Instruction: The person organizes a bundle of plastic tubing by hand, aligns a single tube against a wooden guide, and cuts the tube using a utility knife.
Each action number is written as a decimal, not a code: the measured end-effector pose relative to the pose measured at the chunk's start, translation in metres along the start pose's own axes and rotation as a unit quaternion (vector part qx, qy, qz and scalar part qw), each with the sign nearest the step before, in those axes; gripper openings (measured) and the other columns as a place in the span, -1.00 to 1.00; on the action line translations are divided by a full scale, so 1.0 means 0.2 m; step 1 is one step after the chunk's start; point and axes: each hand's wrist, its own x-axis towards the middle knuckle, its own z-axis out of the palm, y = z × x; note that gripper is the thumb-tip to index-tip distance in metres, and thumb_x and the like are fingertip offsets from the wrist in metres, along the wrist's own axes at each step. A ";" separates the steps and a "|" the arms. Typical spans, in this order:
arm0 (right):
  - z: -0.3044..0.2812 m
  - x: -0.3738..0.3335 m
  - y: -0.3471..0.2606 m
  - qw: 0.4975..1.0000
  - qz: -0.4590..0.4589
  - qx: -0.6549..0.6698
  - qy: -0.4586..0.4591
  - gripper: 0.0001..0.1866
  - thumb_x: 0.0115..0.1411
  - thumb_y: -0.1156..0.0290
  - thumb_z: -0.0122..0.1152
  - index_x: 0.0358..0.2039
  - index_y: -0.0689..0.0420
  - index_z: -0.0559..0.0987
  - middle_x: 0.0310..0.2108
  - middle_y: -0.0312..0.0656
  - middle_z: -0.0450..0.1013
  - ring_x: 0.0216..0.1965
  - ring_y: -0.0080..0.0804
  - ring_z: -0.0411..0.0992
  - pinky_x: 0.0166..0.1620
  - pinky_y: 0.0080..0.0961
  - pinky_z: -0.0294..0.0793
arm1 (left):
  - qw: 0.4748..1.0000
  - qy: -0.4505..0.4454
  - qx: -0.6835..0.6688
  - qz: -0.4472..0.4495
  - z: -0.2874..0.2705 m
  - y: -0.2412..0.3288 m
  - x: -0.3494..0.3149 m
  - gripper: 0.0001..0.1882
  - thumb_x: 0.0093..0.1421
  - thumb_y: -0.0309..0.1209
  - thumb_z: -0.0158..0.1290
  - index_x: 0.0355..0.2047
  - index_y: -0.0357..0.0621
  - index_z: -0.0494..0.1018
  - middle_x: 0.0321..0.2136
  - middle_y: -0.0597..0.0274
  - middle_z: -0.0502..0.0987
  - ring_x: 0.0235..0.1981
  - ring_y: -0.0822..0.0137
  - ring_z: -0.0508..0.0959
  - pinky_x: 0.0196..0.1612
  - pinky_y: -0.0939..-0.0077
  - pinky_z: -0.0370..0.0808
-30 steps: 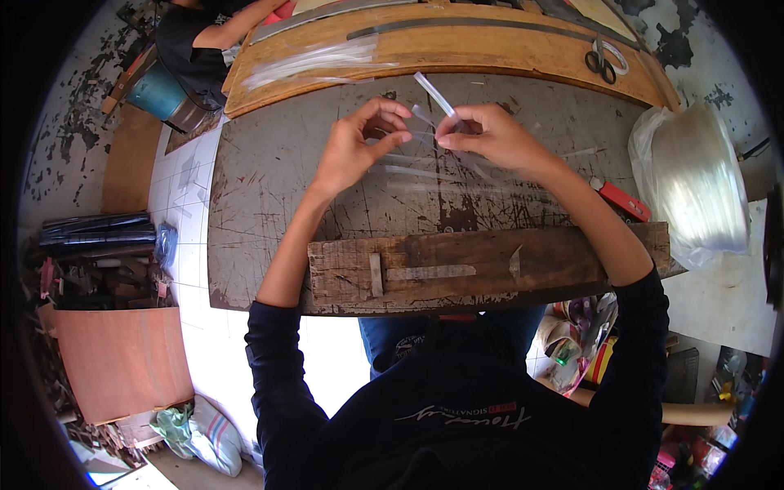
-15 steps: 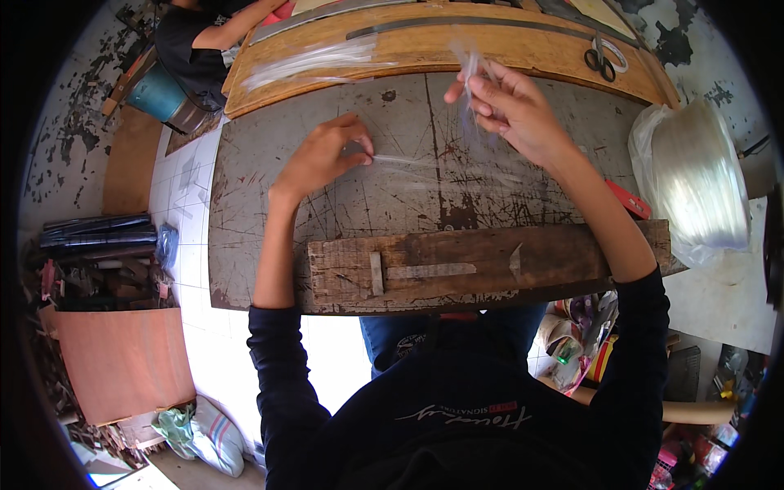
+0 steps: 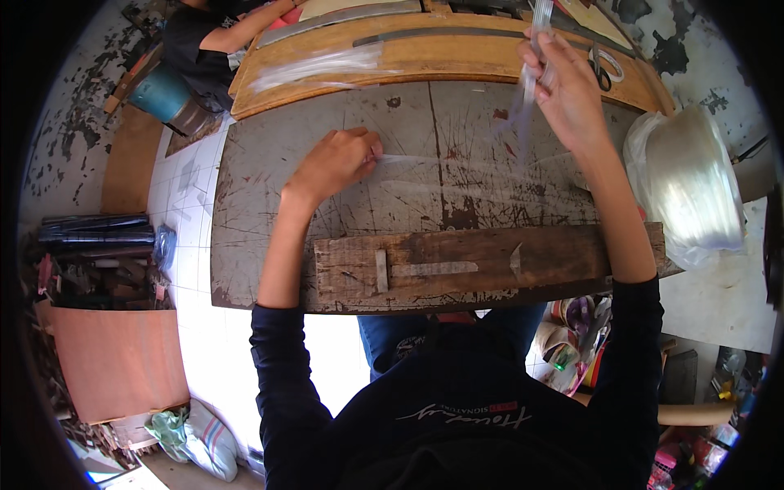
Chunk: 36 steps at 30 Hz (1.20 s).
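My left hand (image 3: 336,163) is closed, its fingertips pinching the end of a thin clear plastic strip (image 3: 408,158) above the scratched grey table (image 3: 261,163). The strip runs off to the right, faint against the tabletop. Farther up at the right, my right hand (image 3: 570,96) grips a bundle of clear plastic strips (image 3: 541,16). Its upper ends stick out above the fingers, and blurred tails hang below. Near the table's front edge lies a worn wooden plank (image 3: 563,255) with a small metal piece (image 3: 381,271) on it.
A pile of clear strips (image 3: 318,67) lies on the wooden board (image 3: 457,57) at the far side. Black-handled scissors (image 3: 603,75) and a tape roll sit at its right. A large wrapped roll of clear plastic (image 3: 694,184) stands right. Another person's arm (image 3: 245,28) shows far left.
My right hand has moved right and farther away with the bundle. The left hand has shifted slightly right, its fingers still pinched on the strip.
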 end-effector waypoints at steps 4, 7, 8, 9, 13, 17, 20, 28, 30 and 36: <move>0.02 0.00 -0.13 0.996 -0.026 -0.088 -0.015 -0.70 0.25 0.25 -0.21 -0.14 0.18 0.33 -0.55 -0.45 0.13 -0.51 -0.75 0.05 -0.52 -0.81 -0.01 | 0.997 0.004 -0.079 -0.009 0.03 -0.04 -0.01 -0.87 -0.08 -0.63 0.03 -0.45 -0.30 0.38 -0.52 0.05 0.46 -0.46 0.18 0.50 -0.35 0.42 0.42; 0.04 -0.02 -0.22 0.978 -0.076 -0.190 -0.051 -0.73 0.26 0.25 -0.24 -0.20 0.16 0.33 -0.55 -0.44 0.14 -0.49 -0.74 0.10 -0.49 -0.80 0.06 | 0.995 -0.012 -0.095 -0.005 0.05 -0.05 0.00 -0.88 -0.06 -0.62 0.01 -0.45 -0.31 0.37 -0.52 0.03 0.45 -0.45 0.17 0.50 -0.36 0.40 0.41; 0.08 -0.03 -0.25 0.977 -0.044 -0.208 -0.031 -0.77 0.26 0.30 -0.22 -0.21 0.17 0.32 -0.53 -0.40 0.18 -0.46 -0.70 0.14 -0.39 -0.77 0.13 | 0.995 -0.019 -0.099 -0.005 0.05 -0.05 -0.01 -0.88 -0.06 -0.61 0.00 -0.45 -0.31 0.36 -0.52 0.03 0.44 -0.45 0.16 0.49 -0.36 0.39 0.41; 0.10 -0.04 -0.27 0.974 -0.012 -0.227 -0.012 -0.81 0.25 0.36 -0.19 -0.21 0.18 0.31 -0.51 -0.36 0.21 -0.44 -0.66 0.18 -0.29 -0.73 0.21 | 0.995 -0.018 -0.097 -0.005 0.05 -0.04 -0.01 -0.88 -0.06 -0.61 0.00 -0.45 -0.31 0.36 -0.52 0.03 0.44 -0.45 0.16 0.49 -0.36 0.39 0.41; 0.14 -0.02 -0.26 0.942 -0.122 -0.295 -0.099 -0.83 0.25 0.36 -0.20 -0.33 0.18 0.34 -0.60 -0.42 0.11 -0.53 -0.70 0.10 -0.41 -0.75 0.15 | 0.999 0.021 -0.036 0.009 0.05 -0.02 -0.03 -0.90 0.03 -0.55 -0.05 -0.40 -0.30 0.34 -0.47 0.00 0.41 -0.37 0.06 0.44 -0.29 0.31 0.37; 0.21 -0.01 -0.11 0.886 0.012 -0.430 -0.171 -0.73 0.26 0.20 -0.23 -0.32 0.14 0.34 -0.54 -0.37 0.19 -0.42 -0.67 0.21 -0.35 -0.63 0.28 | 1.000 0.004 -0.017 -0.023 0.01 0.03 0.00 -0.87 0.12 -0.47 -0.12 -0.36 -0.29 0.32 -0.41 -0.03 0.39 -0.28 -0.03 0.40 -0.22 0.25 0.32; 0.23 0.00 0.10 0.806 -0.058 -0.550 -0.214 -0.73 0.23 0.19 -0.16 -0.34 0.15 0.34 -0.51 -0.32 0.26 -0.46 -0.58 0.27 -0.29 -0.52 0.35 | 0.999 0.034 -0.015 0.012 -0.05 0.08 0.06 -0.87 0.06 -0.52 -0.07 -0.37 -0.30 0.39 -0.37 -0.08 0.42 -0.30 -0.04 0.44 -0.24 0.24 0.39; 0.20 0.08 0.22 0.851 -0.003 -0.410 -0.327 -0.74 0.16 0.23 -0.01 -0.37 0.20 0.43 -0.57 -0.34 0.34 -0.52 -0.51 0.30 -0.37 -0.55 0.32 | 0.956 0.194 -0.217 -0.031 -0.15 0.17 0.10 -0.70 0.03 -0.43 0.06 -0.20 -0.25 0.40 -0.36 0.06 0.46 -0.33 0.16 0.48 -0.27 0.44 0.43; 0.20 0.08 0.16 0.854 0.016 -0.468 -0.227 -0.74 0.15 0.24 0.00 -0.40 0.20 0.44 -0.65 -0.36 0.27 -0.54 -0.58 0.26 -0.42 -0.59 0.28 | 0.926 0.236 -0.293 -0.041 -0.10 0.17 0.07 -0.67 0.02 -0.41 0.08 -0.18 -0.23 0.39 -0.37 0.12 0.46 -0.33 0.23 0.48 -0.28 0.47 0.44; 0.04 0.12 -0.10 0.853 -0.092 -0.503 -0.110 -0.68 0.24 0.17 -0.18 -0.45 0.18 0.35 -0.65 -0.33 0.18 -0.58 -0.57 0.18 -0.45 -0.59 0.19 | 0.985 0.016 -0.171 0.012 0.06 0.10 -0.04 -0.73 -0.03 -0.44 0.12 -0.27 -0.17 0.42 -0.40 0.17 0.46 -0.31 0.30 0.49 -0.32 0.41 0.46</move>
